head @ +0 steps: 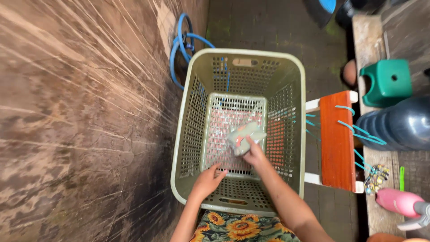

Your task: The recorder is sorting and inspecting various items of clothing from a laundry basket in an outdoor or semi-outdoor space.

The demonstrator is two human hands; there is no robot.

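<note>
Over a wet paved yard floor [268, 27], right hand [254, 154] pinches a limp, light pale cloth [245, 136] at its six-o'clock edge inside the beige perforated plastic laundry basket [188, 130]; left hand [207, 181], fingers loose, touches the near wall.

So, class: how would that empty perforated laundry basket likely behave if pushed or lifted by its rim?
The laundry basket is probably light for its size: its walls are mostly holes and it holds only a small cloth. It looks like moulded plastic, so likely stiff with slight flex. Perched on a stool, it could tip if pushed.

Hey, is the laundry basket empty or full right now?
Nearly empty: the laundry basket's perforated bottom shows bare, except one small cloth gripped by the right hand.
</note>
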